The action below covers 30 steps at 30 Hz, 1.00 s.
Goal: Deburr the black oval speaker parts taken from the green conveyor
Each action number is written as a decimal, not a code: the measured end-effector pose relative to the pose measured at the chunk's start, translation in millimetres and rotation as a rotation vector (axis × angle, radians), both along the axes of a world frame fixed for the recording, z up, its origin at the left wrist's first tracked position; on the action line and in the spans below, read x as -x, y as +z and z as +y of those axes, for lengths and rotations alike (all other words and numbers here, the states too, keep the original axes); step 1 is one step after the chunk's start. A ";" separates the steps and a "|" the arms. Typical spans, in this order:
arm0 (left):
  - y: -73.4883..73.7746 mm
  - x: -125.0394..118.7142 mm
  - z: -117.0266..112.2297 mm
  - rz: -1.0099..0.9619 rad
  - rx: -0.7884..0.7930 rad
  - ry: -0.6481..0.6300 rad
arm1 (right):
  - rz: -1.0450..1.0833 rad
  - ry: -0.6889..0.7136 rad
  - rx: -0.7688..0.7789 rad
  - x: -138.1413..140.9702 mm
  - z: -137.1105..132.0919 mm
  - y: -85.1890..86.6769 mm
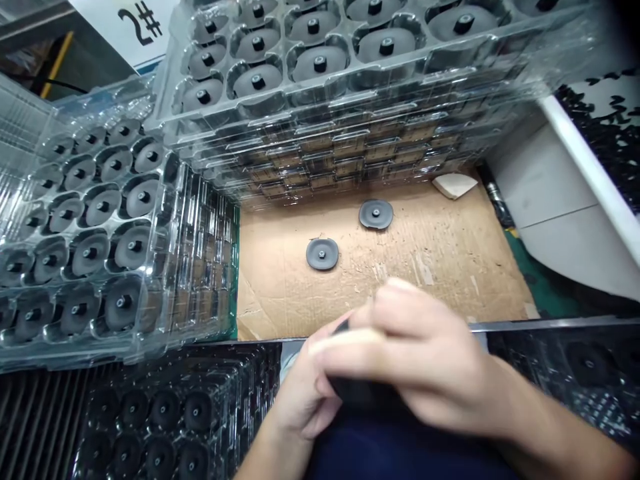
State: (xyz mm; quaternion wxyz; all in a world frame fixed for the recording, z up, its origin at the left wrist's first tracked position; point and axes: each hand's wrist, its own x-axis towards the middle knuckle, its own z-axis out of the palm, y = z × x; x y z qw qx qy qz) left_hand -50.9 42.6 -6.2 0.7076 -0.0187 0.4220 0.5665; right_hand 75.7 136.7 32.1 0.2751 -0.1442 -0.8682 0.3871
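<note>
My left hand [305,390] and my right hand [425,357] are together above the near edge of the cardboard. A dark part [360,390] is gripped between them. Fingers cover most of it, so its shape is unclear. The right hand lies over the left and is smeared by motion; something pale yellow, perhaps a finger cover, shows at its thumb. Beyond the hands, two dark grey rounded discs with small central hubs lie on the cardboard [280,307]: a nearer disc [322,255] and a farther disc [375,214].
Tall stacks of clear trays holding similar discs stand at the back [320,100] and left [150,267]. A darker tray stack [160,400] sits lower left. On the right are a white bin [565,193] with small black pieces beyond it and a cream wedge [454,185].
</note>
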 end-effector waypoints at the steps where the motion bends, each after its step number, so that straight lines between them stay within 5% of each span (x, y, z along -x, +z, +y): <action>1: -0.3 0.1 -0.2 -0.040 -0.038 -0.026 | -0.013 -0.099 0.029 -3.4 3.7 -5.4; 5: 0.3 3.6 -0.2 -0.225 -0.174 -0.085 | -0.173 -0.458 0.182 -20.1 10.9 -38.5; 10: -5.3 5.9 -2.1 -0.217 -0.204 -0.054 | -0.337 -0.417 0.355 -28.5 -16.7 -92.8; 13: -10.6 6.1 -5.0 -0.189 -0.183 -0.027 | -0.340 -0.418 0.361 -29.2 -26.1 -109.1; 16: -11.3 5.6 -4.9 -0.184 -0.176 -0.019 | -0.323 -0.477 0.380 -28.4 -19.1 -95.0; 20: -5.9 1.4 -0.6 -0.078 -0.106 0.056 | -0.135 -0.597 0.328 -16.4 -12.6 -40.1; 23: -3.5 -1.1 0.0 0.041 -0.046 0.105 | 0.050 -0.415 0.161 -2.3 -19.8 -7.6; 27: -7.6 0.3 -3.3 0.091 -0.025 0.139 | -0.083 -0.092 0.212 6.8 -23.9 1.5; 30: -8.8 -0.9 -3.7 0.076 -0.016 0.106 | -0.088 -0.164 0.156 12.9 -20.6 -1.3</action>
